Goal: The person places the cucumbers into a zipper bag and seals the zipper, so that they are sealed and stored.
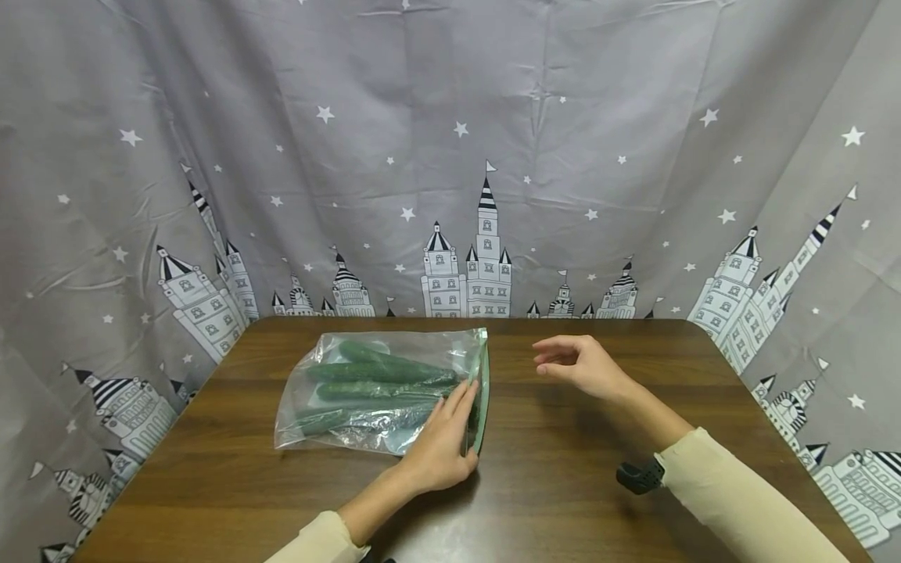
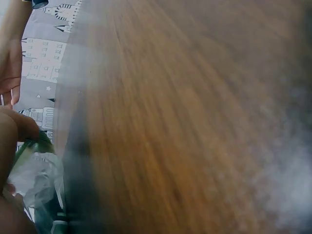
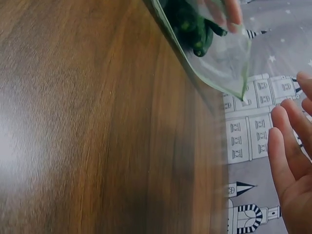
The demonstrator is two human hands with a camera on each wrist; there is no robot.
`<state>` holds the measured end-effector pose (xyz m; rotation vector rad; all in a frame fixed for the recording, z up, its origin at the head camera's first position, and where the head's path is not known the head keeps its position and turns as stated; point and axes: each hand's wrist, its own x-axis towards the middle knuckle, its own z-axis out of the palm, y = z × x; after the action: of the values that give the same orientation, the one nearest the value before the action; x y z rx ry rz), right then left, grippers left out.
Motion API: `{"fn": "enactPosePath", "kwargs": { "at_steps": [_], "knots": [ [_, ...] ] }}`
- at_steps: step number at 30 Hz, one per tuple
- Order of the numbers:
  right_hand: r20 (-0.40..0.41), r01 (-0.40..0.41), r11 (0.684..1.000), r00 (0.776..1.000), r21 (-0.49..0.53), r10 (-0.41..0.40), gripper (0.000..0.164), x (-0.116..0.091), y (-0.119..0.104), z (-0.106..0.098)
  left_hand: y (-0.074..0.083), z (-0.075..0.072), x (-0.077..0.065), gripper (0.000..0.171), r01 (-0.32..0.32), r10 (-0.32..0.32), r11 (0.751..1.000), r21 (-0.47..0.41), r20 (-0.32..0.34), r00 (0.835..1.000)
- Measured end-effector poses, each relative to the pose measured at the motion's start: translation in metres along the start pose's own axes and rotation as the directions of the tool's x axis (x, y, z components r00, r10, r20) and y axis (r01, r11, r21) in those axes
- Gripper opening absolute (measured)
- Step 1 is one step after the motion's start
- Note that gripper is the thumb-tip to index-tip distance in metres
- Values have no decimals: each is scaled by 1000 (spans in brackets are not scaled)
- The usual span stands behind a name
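Observation:
A clear zip bag [image 1: 299,426] with a green-edged mouth lies on the table, its mouth facing right. Several cucumbers [image 1: 383,391] lie inside, lengthwise. My left hand [image 1: 439,450] holds the bag at its mouth, fingers across the top layer and thumb at the near end of the green rim. Between thumb and fingers the plastic bulges in the left wrist view. The mouth gapes in the right wrist view, showing the cucumber ends [image 3: 187,24]. My right hand [image 1: 580,363] hovers to the right of the bag, fingers loosely bent, holding nothing.
The brown wooden table [image 1: 563,500] fills the space around the bag. Behind it and along both sides hangs a grey curtain [image 1: 598,117] printed with castles and stars. A black wrist device [image 1: 640,475] sits at my right sleeve cuff.

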<state>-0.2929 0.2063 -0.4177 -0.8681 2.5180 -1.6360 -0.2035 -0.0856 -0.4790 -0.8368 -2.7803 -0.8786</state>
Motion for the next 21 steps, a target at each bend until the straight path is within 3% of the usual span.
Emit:
{"fn": "enactPosePath", "kwargs": {
  "at_steps": [6,14,21],
  "knots": [
    [7,-11,1000,1000,0,11,38,-3,1,-7,2,2,0,109,5,-7,995,99,22,1000],
    [2,-36,998,999,51,36,38,-7,3,-12,1,8,1,111,52,-53,990,128,8,999],
    [-3,-65,995,998,77,66,38,-9,6,-12,2,8,4,105,20,-27,975,223,28,999]
  ]
}}
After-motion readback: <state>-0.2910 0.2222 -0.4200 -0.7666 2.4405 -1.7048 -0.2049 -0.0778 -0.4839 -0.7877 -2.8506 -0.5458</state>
